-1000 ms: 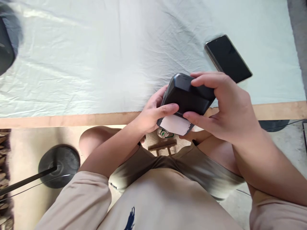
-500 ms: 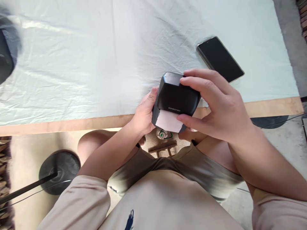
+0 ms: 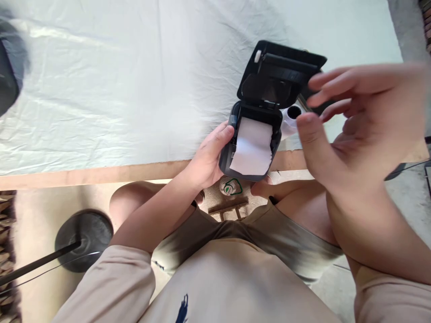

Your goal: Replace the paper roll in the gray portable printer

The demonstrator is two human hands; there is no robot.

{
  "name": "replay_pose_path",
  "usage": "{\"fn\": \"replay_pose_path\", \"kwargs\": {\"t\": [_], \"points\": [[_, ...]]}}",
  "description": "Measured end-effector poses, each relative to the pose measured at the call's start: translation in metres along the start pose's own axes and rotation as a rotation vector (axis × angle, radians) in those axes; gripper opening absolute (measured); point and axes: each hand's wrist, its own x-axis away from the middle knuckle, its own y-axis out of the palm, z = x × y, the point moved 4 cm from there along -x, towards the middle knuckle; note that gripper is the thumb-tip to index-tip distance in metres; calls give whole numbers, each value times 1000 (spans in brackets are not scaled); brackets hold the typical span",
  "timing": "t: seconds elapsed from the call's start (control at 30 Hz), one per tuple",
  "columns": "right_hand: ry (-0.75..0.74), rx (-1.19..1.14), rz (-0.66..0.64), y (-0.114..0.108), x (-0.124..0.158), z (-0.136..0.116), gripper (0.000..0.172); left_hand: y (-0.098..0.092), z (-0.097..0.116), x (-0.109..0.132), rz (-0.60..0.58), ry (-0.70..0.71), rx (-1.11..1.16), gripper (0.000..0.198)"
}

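My left hand grips the side of a small black label printer above the table's front edge. The printer's lid is swung up and tilted back, showing its inside. A white paper roll lies in the printer's bay, its loose end hanging toward me with a torn edge. My right hand, blurred by motion, is off to the right of the printer with fingers apart and nothing in it. Between the printer and that hand stands a white roll with a dark core.
A pale cloth covers the table, whose wooden front edge runs across in front of me. The phone is mostly hidden behind my right hand. A dark object sits far left. Below left is a round black base with a pole.
The printer's lid has opened upward, exposing the paper roll. My right hand has let go and moved right. The white roll with the dark core has come into view.
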Motion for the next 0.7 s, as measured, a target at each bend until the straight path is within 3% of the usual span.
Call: {"fn": "replay_pose_path", "kwargs": {"t": [0.13,0.27,0.47,0.6,0.7], "points": [[8,54,-6,-2,14,16,34,2,1,3,-51,51,-2,45],[-105,204,19,-5,26,27,23,3,0,4,-109,38,-55,58],[-127,256,38,0,25,22,29,4,2,4,-119,71,-52,54],[-83,82,58,-5,21,13,44,4,3,4,-43,97,-31,50],[64,-215,100,-23,20,35,53,2,2,2,0,79,11,49]]}}
